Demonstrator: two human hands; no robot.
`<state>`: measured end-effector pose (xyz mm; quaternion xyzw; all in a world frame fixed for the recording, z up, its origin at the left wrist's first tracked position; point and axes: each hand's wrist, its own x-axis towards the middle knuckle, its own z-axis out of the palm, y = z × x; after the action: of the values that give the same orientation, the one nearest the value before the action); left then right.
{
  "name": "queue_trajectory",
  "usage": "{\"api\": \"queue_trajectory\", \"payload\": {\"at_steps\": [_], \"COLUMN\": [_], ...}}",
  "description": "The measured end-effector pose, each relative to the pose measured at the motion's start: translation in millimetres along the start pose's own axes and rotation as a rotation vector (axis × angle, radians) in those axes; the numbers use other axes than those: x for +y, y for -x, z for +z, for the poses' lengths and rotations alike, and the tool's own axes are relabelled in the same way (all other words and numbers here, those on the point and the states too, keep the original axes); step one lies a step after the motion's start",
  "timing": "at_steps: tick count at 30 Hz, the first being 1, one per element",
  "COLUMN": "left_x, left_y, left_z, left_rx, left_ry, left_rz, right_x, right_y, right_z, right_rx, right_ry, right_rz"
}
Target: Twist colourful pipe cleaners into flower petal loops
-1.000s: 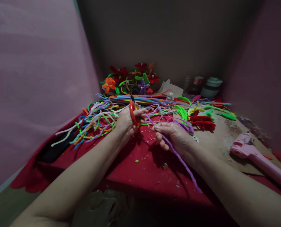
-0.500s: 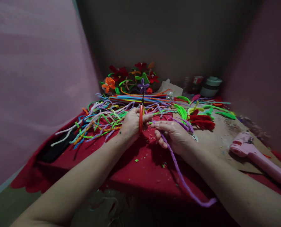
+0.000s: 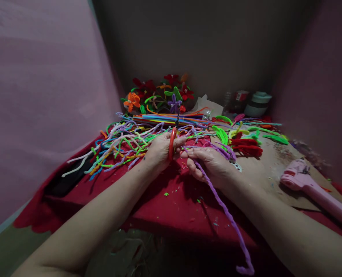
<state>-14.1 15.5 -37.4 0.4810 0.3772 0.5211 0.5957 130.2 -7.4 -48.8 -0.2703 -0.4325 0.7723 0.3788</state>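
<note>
My left hand (image 3: 161, 152) is closed around a pair of scissors (image 3: 172, 144) with red handles, and the dark blades point away from me. Its thumb and fingertips nearly meet those of my right hand (image 3: 210, 161), above the red cloth. Pinched in my right hand is a twisted purple pipe cleaner (image 3: 223, 207), whose long tail hangs past the table's front edge and hooks at its end. The purple strand's upper end lies among the fingertips of both hands, so I cannot tell whether the left fingers grip it too.
Loose multicoloured pipe cleaners (image 3: 125, 146) spread at left over a black object (image 3: 67, 181). Behind them lie a bundle of straight ones (image 3: 165, 119) and fuzzy flowers (image 3: 132, 100). At right, a pink glue gun (image 3: 306, 181) rests on a board (image 3: 260, 173); a lidded jar (image 3: 258, 104) stands behind.
The purple pipe cleaner's free end has swung lower and a little left, its tip now hooked. The scissors have tilted slightly right. Both hands remain close together.
</note>
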Motion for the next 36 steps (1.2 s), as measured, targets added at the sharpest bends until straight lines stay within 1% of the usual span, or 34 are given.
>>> {"api": "queue_trajectory", "payload": {"at_steps": [3, 7, 10, 13, 15, 22, 26, 29, 31, 34, 36], "left_x": [-0.2, -0.1, -0.4, 0.1, 1.2, 1.9, 2.8, 6.8, 10.4, 14.3, 14.2], "left_y": [-0.1, 3.3, 4.4, 3.0, 1.8, 0.8, 1.7, 2.2, 2.3, 2.5, 2.9], "left_z": [0.3, 4.7, 6.3, 4.4, 2.2, -1.3, -0.3, -0.7, -2.8, -9.1, -14.0], "left_rx": [0.010, 0.034, 0.048, 0.071, 0.075, 0.062, 0.086, 0.117, 0.159, 0.241, 0.236], "left_ry": [0.009, 0.012, 0.008, 0.002, -0.013, -0.050, -0.072, -0.141, -0.234, -0.453, -0.629], "left_rz": [0.004, -0.029, -0.012, 0.044, 0.058, 0.049, 0.040, 0.071, 0.111, 0.229, 0.337], "right_x": [1.5, 2.2, 2.2, 2.2, 2.3, 1.8, 1.3, 0.0, -1.1, -2.6, -3.6], "right_y": [0.1, -0.6, -1.4, -1.9, -1.6, -0.8, 0.2, 1.8, 1.6, -1.2, -3.3], "right_z": [-0.4, 0.2, 0.0, -0.8, -1.0, 0.7, 1.0, 0.9, -0.1, -3.4, -5.8], "right_rx": [-0.005, 0.048, 0.074, 0.082, 0.079, 0.100, 0.085, 0.076, 0.100, 0.176, 0.237], "right_ry": [0.023, 0.068, 0.075, 0.063, 0.054, 0.058, 0.047, 0.020, 0.015, 0.015, 0.010], "right_rz": [-0.022, -0.019, -0.031, -0.022, -0.030, -0.026, -0.033, -0.037, -0.051, -0.109, -0.149]}}
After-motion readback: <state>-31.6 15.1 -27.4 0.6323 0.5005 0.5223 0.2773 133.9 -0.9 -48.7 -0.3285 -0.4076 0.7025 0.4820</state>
